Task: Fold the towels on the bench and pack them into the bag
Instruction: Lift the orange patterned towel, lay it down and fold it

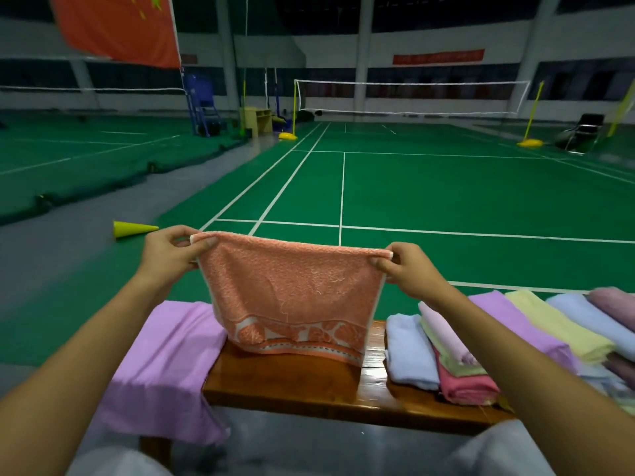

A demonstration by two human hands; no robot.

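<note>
I hold an orange patterned towel point(292, 293) up in the air above the wooden bench point(309, 383). My left hand point(170, 250) pinches its top left corner and my right hand point(410, 267) pinches its top right corner. The towel hangs doubled, its lower patterned border just above the bench top. A purple towel point(165, 365) lies spread over the bench's left end. To the right sits a stack of folded towels point(450, 359) in light blue, pink, green and red. No bag is in view.
Unfolded towels point(556, 324) in purple, yellow, blue and mauve drape over the bench's right part. A yellow cone point(132, 229) lies on the grey floor beyond. The green badminton court with nets stretches ahead. My knees show at the bottom edge.
</note>
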